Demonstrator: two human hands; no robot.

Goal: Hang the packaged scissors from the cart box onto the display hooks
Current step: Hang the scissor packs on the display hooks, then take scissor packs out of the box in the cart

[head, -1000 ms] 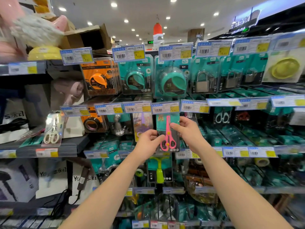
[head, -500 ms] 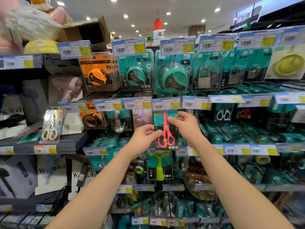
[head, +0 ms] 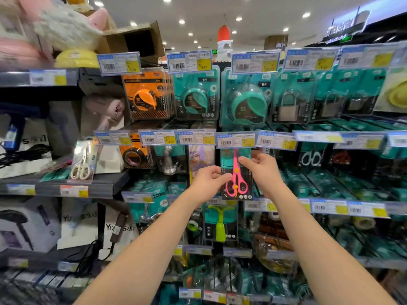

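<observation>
Holding the pink scissors pack w/ both hands, mid-height on the rack, just under a price tag. Left hand pinches its left edge, fingers curled; right hand pinches the upper right edge. Prob. light, w/ stiff card & slick plastic blister, so best gripped at the edges near the top, leaving the hang hole free. Hook & hang hole are hidden behind the tag; can't tell if it's hung. Cart box is out of view.
</observation>
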